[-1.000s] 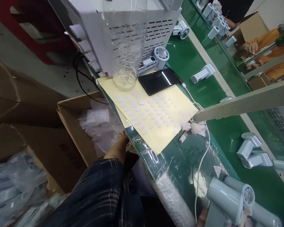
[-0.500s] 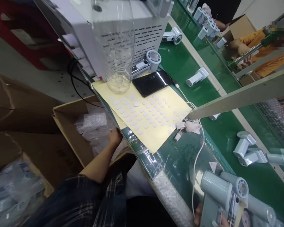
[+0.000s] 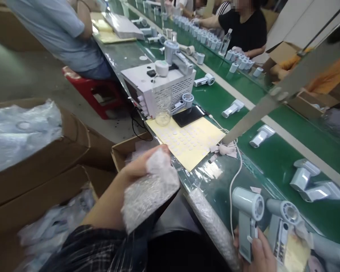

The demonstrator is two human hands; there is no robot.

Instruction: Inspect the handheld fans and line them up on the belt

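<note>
My left hand is closed round the top of a bubble wrap bag, in front of the table's near edge; the bag partly hides its fingers. At the lower right, my right hand grips a pale blue handheld fan by its handle, with the round fan head upward. Just right of it is a second handheld fan, and more pale blue parts lie behind that one. A yellow sheet with rows of small white stickers lies on the table between my hands.
A phone and a clear plastic bottle rest on the sheet by a white vented box. A white cable crosses the table. A slanting metal post stands before the green conveyor. Cardboard boxes fill the left. Co-workers sit beyond.
My left hand has come up out of the cardboard box, now with a bubble wrap bag. My right hand has raised the handheld fan apart from the others. The view has tilted up.
</note>
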